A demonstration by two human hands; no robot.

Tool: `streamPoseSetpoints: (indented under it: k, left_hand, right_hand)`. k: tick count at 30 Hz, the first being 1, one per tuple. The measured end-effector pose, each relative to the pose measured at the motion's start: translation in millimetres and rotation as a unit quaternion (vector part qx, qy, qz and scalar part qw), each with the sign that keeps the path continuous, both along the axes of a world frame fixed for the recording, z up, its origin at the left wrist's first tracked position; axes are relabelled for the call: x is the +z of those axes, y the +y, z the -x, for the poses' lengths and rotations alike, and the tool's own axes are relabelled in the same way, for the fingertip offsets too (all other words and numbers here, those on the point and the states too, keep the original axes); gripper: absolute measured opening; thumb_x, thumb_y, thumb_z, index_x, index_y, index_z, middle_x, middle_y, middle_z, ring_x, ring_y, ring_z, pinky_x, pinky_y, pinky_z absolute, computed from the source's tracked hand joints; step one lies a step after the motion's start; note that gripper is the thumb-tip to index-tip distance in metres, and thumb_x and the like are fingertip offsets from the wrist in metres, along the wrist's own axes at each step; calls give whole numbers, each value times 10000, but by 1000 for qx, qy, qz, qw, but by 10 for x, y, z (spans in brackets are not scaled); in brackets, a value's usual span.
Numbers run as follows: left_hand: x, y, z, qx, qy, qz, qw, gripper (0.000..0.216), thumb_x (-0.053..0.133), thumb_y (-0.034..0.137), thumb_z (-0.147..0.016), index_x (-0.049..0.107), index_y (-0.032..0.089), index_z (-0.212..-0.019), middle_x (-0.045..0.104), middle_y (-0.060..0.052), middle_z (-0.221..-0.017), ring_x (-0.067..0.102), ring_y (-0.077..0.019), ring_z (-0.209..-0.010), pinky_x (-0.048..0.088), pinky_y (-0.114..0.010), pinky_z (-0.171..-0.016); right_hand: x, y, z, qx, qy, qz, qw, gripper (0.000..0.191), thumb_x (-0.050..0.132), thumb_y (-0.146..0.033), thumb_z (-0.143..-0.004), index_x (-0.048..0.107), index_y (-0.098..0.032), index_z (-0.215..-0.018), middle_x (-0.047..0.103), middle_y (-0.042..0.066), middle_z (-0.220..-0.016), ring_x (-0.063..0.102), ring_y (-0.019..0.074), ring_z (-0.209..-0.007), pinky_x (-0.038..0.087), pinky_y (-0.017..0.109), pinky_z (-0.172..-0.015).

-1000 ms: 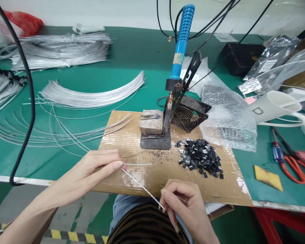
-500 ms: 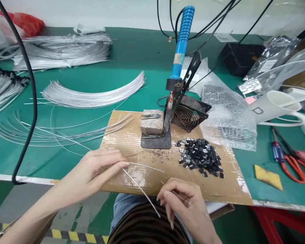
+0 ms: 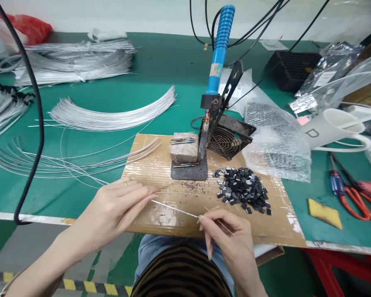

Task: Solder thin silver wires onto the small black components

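Observation:
My left hand [image 3: 119, 206] pinches a thin silver wire [image 3: 174, 209] at the front left of a cardboard sheet [image 3: 275, 225]. My right hand [image 3: 227, 235] pinches the same wire's other end, so it spans between the two hands just above the cardboard. A pile of small black chips [image 3: 243, 192] lies right of the hands. Behind them a blue-handled soldering iron [image 3: 218, 53] stands tip-down in a metal stand [image 3: 188, 171] next to a brown sponge block [image 3: 184, 150].
Curved bundles of silver wires [image 3: 111, 117] lie on the green table [image 3: 160, 70] to the left. A small fan [image 3: 227, 140], bubble wrap [image 3: 276, 144], a white mug [image 3: 330, 130], red-handled scissors [image 3: 358, 200] and a yellow pad [image 3: 324, 212] sit to the right. A black cable [image 3: 34, 103] hangs at left.
My right hand rose from below the cardboard's front edge and took the wire's end. The wire swung from pointing down toward my lap to nearly level between both hands.

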State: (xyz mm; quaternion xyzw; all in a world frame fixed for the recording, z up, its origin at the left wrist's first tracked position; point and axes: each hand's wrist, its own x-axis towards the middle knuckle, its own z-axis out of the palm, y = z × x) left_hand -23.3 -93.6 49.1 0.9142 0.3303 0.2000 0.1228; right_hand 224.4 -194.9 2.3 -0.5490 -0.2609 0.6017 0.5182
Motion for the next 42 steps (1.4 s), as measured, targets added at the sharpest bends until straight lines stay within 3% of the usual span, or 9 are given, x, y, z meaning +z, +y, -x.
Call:
streamPoseSetpoints:
  k: [5,10,19,23,27,31,35,39,42]
  left_hand:
    - [-132,7,53,-71,55,-154,984,469,519,7,-988,567,132,-1438,783,-62,-883,698,-190,-731,543,-351,-732]
    - [-184,14,54,-103,76,-229,965,478,458,-2,-999,565,61,-1460,814,-130,-1007,739,-222,-824,535,-389,-758]
    - [-216,43,-14,-111,94,-280,949,373,464,-12,-982,646,-22,-1307,808,-166,-974,729,-231,-805,537,-394,-720]
    - [-231,56,-48,-118,104,-294,943,376,386,17,-1023,682,17,-1255,809,-144,-930,724,-221,-786,528,-379,-710]
    - [-225,31,-112,-114,60,-255,958,306,429,45,-1039,681,19,-1211,793,-122,-859,706,-206,-745,518,-350,-681]
    - [-252,1,-107,-43,19,-148,988,209,574,197,-1030,685,82,-1165,739,-64,-808,628,-187,-688,481,-341,-626]
    - [-292,79,79,47,32,-146,988,195,521,227,-1034,686,181,-940,652,-14,-700,574,-186,-660,454,-365,-668]
    - [-345,81,449,241,13,-192,951,99,613,243,-993,670,202,-922,700,-91,-937,626,-256,-876,457,-413,-816]
    - [-413,-80,733,357,-4,-181,916,259,573,207,-1018,554,229,-760,549,7,-687,543,-176,-618,408,-328,-634]
  right_hand:
    - [-102,95,78,20,6,-38,999,313,853,-413,-836,735,-166,-685,602,-32,-524,529,80,-362,435,185,-366]
    - [-147,167,132,13,4,-49,999,348,866,-449,-811,724,-166,-668,582,-38,-472,495,82,-328,442,199,-348]
    - [-167,165,126,-11,5,-56,998,311,860,-383,-840,705,-171,-673,573,-50,-483,518,77,-333,407,177,-356]
    - [-176,171,93,-6,1,-77,997,300,819,-369,-894,696,-173,-703,591,-50,-553,518,56,-339,388,167,-365]
    - [-150,158,69,5,-13,-92,996,289,770,-365,-942,686,-182,-735,545,-61,-608,510,39,-372,353,169,-401]
    - [-144,130,37,-19,-56,-78,995,276,773,-374,-940,704,-192,-744,540,-51,-669,505,35,-430,354,192,-453]
    - [-223,119,-34,-24,-84,-122,989,223,753,-323,-960,718,-199,-778,573,-40,-704,516,38,-424,321,217,-448]
    - [-321,113,-135,-32,-97,-182,978,180,720,-231,-979,719,-192,-804,578,-36,-726,527,37,-416,323,230,-449]
    - [-352,101,-187,-18,-80,-197,977,194,685,-202,-997,712,-195,-805,584,-34,-731,538,41,-419,336,229,-444]
